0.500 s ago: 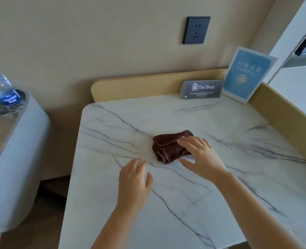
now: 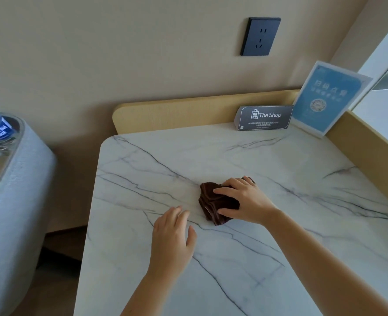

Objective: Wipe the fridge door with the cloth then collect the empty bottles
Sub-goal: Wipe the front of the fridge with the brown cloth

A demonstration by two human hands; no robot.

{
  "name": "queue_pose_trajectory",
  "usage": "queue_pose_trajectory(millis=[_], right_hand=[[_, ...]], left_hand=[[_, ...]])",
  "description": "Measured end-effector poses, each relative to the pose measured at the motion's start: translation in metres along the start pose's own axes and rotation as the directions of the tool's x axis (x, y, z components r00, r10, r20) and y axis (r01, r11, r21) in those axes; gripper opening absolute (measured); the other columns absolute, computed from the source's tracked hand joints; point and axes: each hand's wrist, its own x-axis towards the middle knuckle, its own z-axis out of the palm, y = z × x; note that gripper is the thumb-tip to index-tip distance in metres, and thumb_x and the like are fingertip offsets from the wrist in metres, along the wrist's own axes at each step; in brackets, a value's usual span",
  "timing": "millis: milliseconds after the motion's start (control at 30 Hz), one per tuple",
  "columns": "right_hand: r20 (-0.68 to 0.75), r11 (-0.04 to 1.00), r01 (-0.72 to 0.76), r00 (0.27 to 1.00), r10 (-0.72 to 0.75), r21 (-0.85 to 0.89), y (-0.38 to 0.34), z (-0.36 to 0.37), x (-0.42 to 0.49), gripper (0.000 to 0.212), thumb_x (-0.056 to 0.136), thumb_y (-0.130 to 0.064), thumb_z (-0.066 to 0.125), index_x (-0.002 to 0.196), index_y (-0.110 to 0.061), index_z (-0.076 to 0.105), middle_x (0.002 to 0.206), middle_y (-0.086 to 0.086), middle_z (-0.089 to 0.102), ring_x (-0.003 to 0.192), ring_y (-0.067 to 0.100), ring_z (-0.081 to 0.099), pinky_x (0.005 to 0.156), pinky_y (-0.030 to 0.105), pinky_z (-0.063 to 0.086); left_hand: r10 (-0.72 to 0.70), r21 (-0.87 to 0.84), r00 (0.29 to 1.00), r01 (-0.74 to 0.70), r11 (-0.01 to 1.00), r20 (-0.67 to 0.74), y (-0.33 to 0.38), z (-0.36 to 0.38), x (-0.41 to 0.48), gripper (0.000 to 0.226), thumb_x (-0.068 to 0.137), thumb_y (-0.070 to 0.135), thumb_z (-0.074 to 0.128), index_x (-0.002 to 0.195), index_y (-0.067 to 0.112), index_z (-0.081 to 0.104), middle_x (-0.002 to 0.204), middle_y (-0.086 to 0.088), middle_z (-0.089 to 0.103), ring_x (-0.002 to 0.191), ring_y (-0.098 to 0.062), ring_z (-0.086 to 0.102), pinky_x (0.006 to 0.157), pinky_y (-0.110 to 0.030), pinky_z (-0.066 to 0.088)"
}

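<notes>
Whereas it only touched before, the right hand [image 2: 245, 200] now clasps the cloth [image 2: 211, 198], ready to lift; left hand [image 2: 172, 238] flat, empty.

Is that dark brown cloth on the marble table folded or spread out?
Folded: the dark brown cloth shows stacked edges under the right hand.
</notes>
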Motion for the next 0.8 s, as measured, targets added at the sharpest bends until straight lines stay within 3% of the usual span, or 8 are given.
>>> queue_pose_trajectory(millis=[100,200,267,367,467,533,633,800], right_hand=[[-0.126,0.997,-0.056,0.991,0.048,-0.060,-0.008,0.011,-0.005,0.052,0.072,-0.058,0.048,0.106,-0.023,0.067,0.086,0.003,0.060,0.075,0.025,0.059,0.075,0.041,0.049],[-0.225,0.968,-0.227,0.954,0.198,-0.112,-0.023,0.020,-0.014,0.052,0.072,-0.059,0.047,0.097,-0.019,0.068,0.073,0.006,0.057,0.062,0.028,0.056,0.059,0.038,0.048],[-0.263,0.930,-0.341,0.918,0.298,-0.135,-0.033,0.025,-0.020,0.048,0.072,-0.057,0.057,0.094,-0.016,0.067,0.069,0.009,0.056,0.059,0.031,0.055,0.056,0.037,0.046],[-0.251,0.883,-0.448,0.879,0.406,-0.139,-0.043,0.028,-0.028,0.049,0.065,-0.053,0.073,0.092,-0.013,0.065,0.071,0.012,0.057,0.064,0.034,0.057,0.059,0.040,0.045],[-0.188,0.883,-0.451,0.886,0.425,-0.132,-0.042,0.022,-0.031,0.056,0.072,-0.058,0.064,0.110,-0.018,0.060,0.092,0.012,0.057,0.084,0.034,0.056,0.083,0.050,0.041],[-0.086,0.908,-0.414,0.909,0.407,-0.070,-0.039,0.016,-0.034,0.063,0.076,-0.060,0.057,0.129,-0.027,0.046,0.114,0.009,0.049,0.104,0.031,0.049,0.092,0.045,0.039],[0.021,0.931,-0.364,0.931,0.364,0.003,-0.035,0.012,-0.037,0.069,0.079,-0.059,0.053,0.139,-0.038,0.027,0.135,0.001,0.035,0.120,0.025,0.038,0.089,0.039,0.043],[0.016,0.920,-0.386,0.921,0.388,-0.071,-0.041,0.016,-0.037,0.067,0.080,-0.055,0.054,0.139,-0.037,0.028,0.123,0.004,0.044,0.110,0.026,0.044,0.080,0.035,0.046]], left_hand=[[0.004,-0.016,1.000,-0.004,1.000,-0.006,0.003,0.002,-0.003,0.037,0.081,0.025,0.041,0.099,0.004,0.065,0.104,-0.010,0.065,0.098,-0.028,0.062,0.082,-0.040,0.050],[0.002,-0.026,1.000,-0.002,1.000,0.002,0.006,0.003,-0.007,0.038,0.080,0.025,0.041,0.100,0.004,0.066,0.104,-0.009,0.065,0.098,-0.027,0.062,0.082,-0.038,0.049],[-0.006,-0.028,1.000,0.006,1.000,0.005,0.007,0.004,-0.009,0.038,0.080,0.025,0.041,0.099,0.004,0.066,0.105,-0.010,0.066,0.098,-0.028,0.062,0.081,-0.038,0.050],[-0.017,-0.035,1.000,0.017,0.999,0.003,0.008,0.004,-0.013,0.038,0.080,0.025,0.041,0.098,0.003,0.066,0.105,-0.011,0.066,0.098,-0.028,0.062,0.081,-0.039,0.050],[-0.028,-0.045,1.000,0.028,0.999,-0.002,0.008,0.004,-0.016,0.038,0.080,0.024,0.040,0.099,0.003,0.066,0.105,-0.012,0.066,0.098,-0.030,0.062,0.082,-0.040,0.051],[-0.027,-0.046,1.000,0.027,0.999,-0.008,0.009,0.003,-0.017,0.038,0.080,0.024,0.040,0.099,0.003,0.066,0.104,-0.012,0.066,0.098,-0.030,0.062,0.082,-0.040,0.050],[-0.017,-0.046,1.000,0.017,0.999,-0.011,0.009,0.004,-0.021,0.036,0.080,0.023,0.041,0.098,0.003,0.065,0.103,-0.011,0.066,0.098,-0.028,0.062,0.080,-0.038,0.051],[-0.024,-0.013,1.000,0.024,1.000,0.007,0.010,0.005,-0.032,0.037,0.080,0.024,0.041,0.097,0.003,0.065,0.103,-0.012,0.066,0.098,-0.030,0.062,0.083,-0.040,0.050]])
